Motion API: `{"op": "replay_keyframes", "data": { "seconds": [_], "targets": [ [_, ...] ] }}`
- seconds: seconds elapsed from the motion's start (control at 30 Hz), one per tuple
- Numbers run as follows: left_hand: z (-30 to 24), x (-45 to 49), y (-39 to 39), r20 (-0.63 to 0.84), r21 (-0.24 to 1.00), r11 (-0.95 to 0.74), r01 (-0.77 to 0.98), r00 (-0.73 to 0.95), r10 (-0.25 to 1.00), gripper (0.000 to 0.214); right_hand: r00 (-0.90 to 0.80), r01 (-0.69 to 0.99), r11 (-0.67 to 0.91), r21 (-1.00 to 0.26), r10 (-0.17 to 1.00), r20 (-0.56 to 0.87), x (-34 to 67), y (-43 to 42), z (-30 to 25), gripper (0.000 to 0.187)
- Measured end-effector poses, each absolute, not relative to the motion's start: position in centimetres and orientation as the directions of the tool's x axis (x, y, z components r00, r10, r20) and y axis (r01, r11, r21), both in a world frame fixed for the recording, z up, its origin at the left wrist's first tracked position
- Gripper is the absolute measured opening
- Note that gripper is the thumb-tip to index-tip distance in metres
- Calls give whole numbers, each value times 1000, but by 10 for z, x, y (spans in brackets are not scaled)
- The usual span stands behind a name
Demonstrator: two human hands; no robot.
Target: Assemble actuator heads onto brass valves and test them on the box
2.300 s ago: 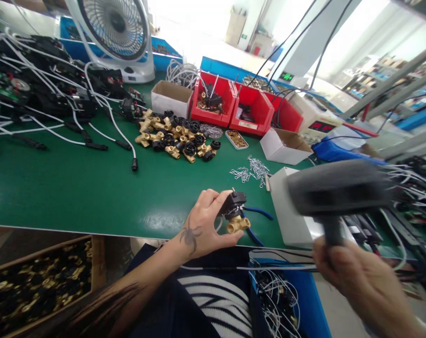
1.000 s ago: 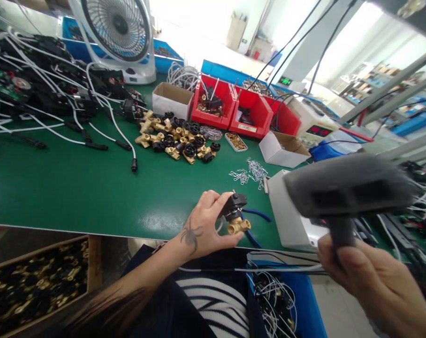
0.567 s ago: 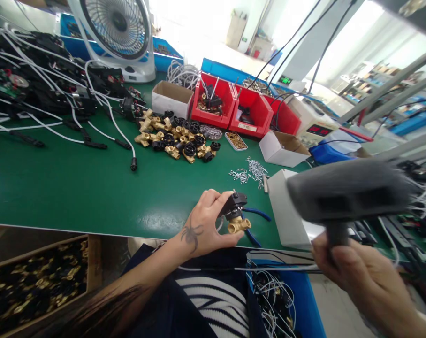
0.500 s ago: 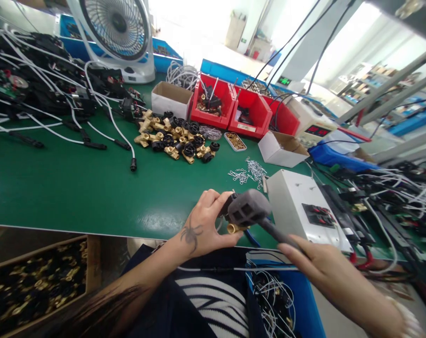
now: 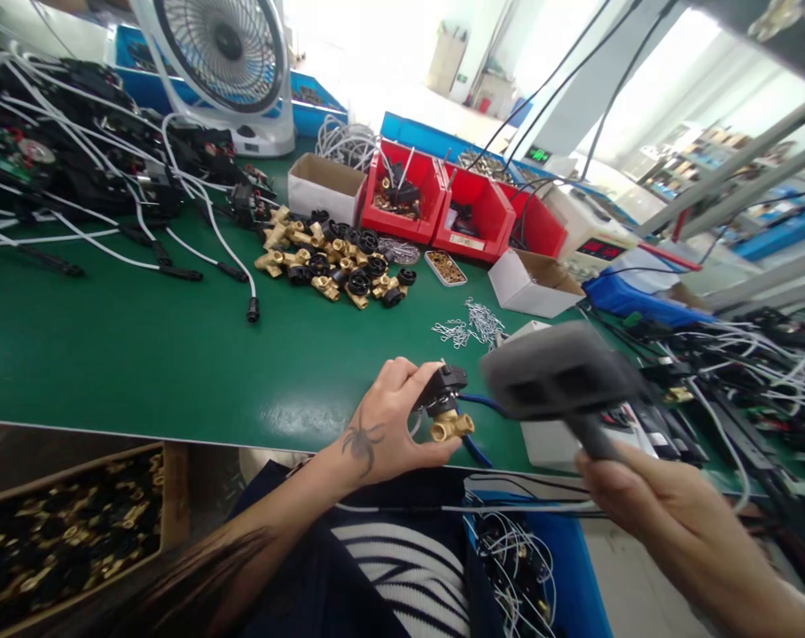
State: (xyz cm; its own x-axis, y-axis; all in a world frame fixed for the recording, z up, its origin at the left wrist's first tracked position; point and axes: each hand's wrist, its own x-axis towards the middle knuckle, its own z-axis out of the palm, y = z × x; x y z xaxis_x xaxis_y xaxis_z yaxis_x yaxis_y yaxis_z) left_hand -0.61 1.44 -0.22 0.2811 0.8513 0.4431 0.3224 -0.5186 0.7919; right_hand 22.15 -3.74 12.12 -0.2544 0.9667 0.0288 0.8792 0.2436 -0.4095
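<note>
My left hand (image 5: 393,421) grips a brass valve with a black housing (image 5: 450,427) at the front edge of the green bench, thumb below and fingers over the top. Blue-handled pliers (image 5: 480,401) lie just behind and beside the valve. My right hand (image 5: 668,505) is wrapped round the handle of a dark grey mallet (image 5: 562,372). The mallet's head is blurred and hangs in the air to the right of the valve, apart from it. Beyond my hands lies a loose pile of small silver clips (image 5: 472,323).
Several brass and black fittings (image 5: 336,261) are heaped mid-bench. Red bins (image 5: 469,217), a white carton (image 5: 535,283) and a fan (image 5: 226,71) stand behind. Cabled assemblies (image 5: 89,168) cover the left. A grey box (image 5: 549,443) sits right; a blue crate (image 5: 585,576) is below.
The mallet has swung up and right, away from the valve, with my right hand moving right too. My left hand has kept its hold on the valve, which shows more fully.
</note>
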Motion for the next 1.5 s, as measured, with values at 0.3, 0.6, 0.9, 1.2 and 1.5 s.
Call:
{"op": "replay_keyframes", "data": {
  "seconds": [0.3, 0.6, 0.9, 1.2, 1.5],
  "targets": [
    [-2, -6, 15, 441, 799, -516, 310, 281, 852, 65, -278, 900, 236, -366, 958, -65, 224, -35, 111, 59],
    [-2, -6, 15, 428, 804, -507, 310, 288, 856, 65, -287, 898, 214, -385, 948, -141, 225, -33, 107, 61],
    [0, -7, 15, 418, 806, -499, 317, 291, 860, 66, -304, 886, 239, -397, 947, -109, 226, -34, 105, 59],
    [-1, -6, 15, 427, 799, -510, 319, 298, 854, 66, -283, 881, 196, -430, 948, -148, 226, -28, 110, 61],
    [0, -7, 15, 427, 794, -510, 331, 295, 855, 66, -242, 820, 177, -544, 969, -51, 225, -33, 114, 63]
  ]
}}
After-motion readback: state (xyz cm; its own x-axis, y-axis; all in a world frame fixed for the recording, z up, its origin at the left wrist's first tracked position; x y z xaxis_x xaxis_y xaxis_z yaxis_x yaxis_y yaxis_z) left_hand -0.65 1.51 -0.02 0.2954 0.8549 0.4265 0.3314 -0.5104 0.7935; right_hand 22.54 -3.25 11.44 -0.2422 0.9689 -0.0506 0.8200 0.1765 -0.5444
